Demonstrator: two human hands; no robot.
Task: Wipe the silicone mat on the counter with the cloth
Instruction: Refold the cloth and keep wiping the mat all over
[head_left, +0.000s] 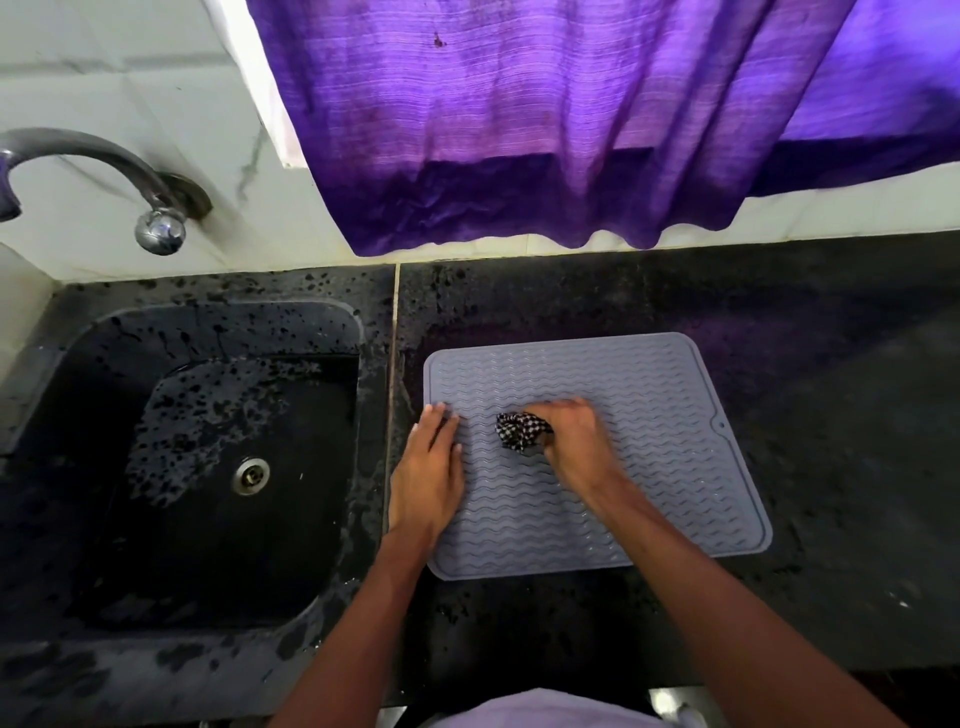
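Observation:
A grey silicone mat (649, 395) with a wavy ribbed surface lies flat on the black counter (831, 415). My right hand (574, 436) is closed on a bunched black-and-white checked cloth (519, 430) and presses it onto the middle of the mat. Part of the cloth is hidden under the fingers. My left hand (428, 467) rests flat with fingers spread on the mat's left edge, holding nothing.
A dark wet sink (218, 467) with a metal drain (251, 475) sits left of the mat. A curved metal tap (104, 166) comes out of the white tiled wall above it. A purple curtain (545, 130) hangs down to the counter's back edge.

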